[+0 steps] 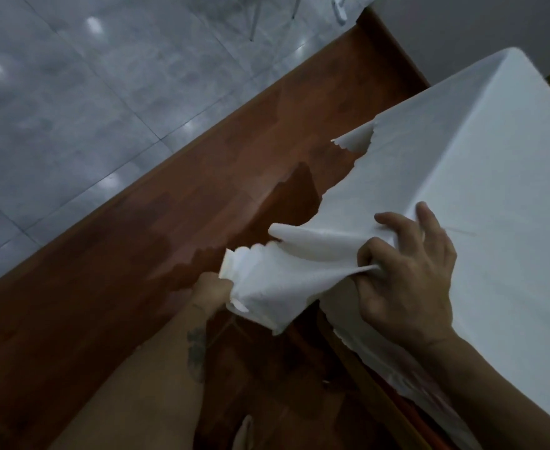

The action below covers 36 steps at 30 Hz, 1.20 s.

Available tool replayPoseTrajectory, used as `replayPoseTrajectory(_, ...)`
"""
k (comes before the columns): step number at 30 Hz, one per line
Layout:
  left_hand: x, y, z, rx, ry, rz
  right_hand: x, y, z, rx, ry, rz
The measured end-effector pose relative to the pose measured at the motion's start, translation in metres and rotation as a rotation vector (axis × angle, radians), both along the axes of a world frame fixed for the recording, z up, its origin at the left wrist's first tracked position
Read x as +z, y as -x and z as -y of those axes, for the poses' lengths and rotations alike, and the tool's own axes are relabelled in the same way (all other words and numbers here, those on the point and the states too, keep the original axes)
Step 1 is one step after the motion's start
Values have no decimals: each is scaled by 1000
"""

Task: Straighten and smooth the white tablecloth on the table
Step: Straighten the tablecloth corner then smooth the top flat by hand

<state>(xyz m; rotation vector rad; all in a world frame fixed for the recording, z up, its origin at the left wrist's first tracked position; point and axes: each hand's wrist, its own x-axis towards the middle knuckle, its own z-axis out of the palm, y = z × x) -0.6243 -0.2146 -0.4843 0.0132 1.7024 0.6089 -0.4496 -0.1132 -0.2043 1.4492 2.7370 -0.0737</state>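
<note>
White tablecloth (462, 177) corner bunched between left hand (210, 289), right hand (406, 280).

White tablecloth (494, 190) is matt woven cloth, faintly textured, with a scalloped hem and soft folds at its corner. Reddish-brown wood floor strip (137, 271) is polished, glossy, reflective. Grey floor tiles (72, 92) are smooth stone-like, shiny with light spots.

A grey tiled floor (88, 92) fills the ten o'clock quarter, its glossy tiles carrying several soft white glints of light. A broad band of reddish-brown wooden flooring (169, 228) runs from seven o'clock up to one o'clock, while a plain grey wall (462, 30) closes the corner at one o'clock.
</note>
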Motion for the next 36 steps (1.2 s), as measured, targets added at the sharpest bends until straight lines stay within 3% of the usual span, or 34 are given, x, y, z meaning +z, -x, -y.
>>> replayPoseTrajectory(4, 13, 33, 11, 453, -33, 135, -6, -7, -4, 9, -67, 74)
replayPoseTrajectory(8, 21, 76, 16, 755, -180, 377, -9, -2, -2, 30, -89, 70)
replayPoseTrajectory(10, 26, 97, 17, 792, -230, 424, -6, -1, -1, 13, -86, 74)
replayPoseTrajectory(16, 46, 150, 25, 754, -301, 300, 4, 6, 3, -3, -13, 94)
replayPoseTrajectory(20, 49, 173, 31, 771, -299, 253, 19, 21, -10, -48, 177, 325)
replayPoseTrajectory(23, 54, 185, 30, 670, -262, -27, 22, 37, -19, -16, 193, 669)
replayPoseTrajectory(26, 66, 192, 28, 525, -371, -63, 15, 58, -15, 123, 115, 858)
replayPoseTrajectory(30, 77, 200, 35, -20, -477, -270, -2, 89, -7, 144, 194, 849)
replayPoseTrajectory(34, 90, 200, 40, -269, -267, -508, -21, 110, -5, 214, 239, 794)
replayPoseTrajectory(36, 106, 188, 34, -542, -150, -569, -29, 120, -2, 230, 270, 786)
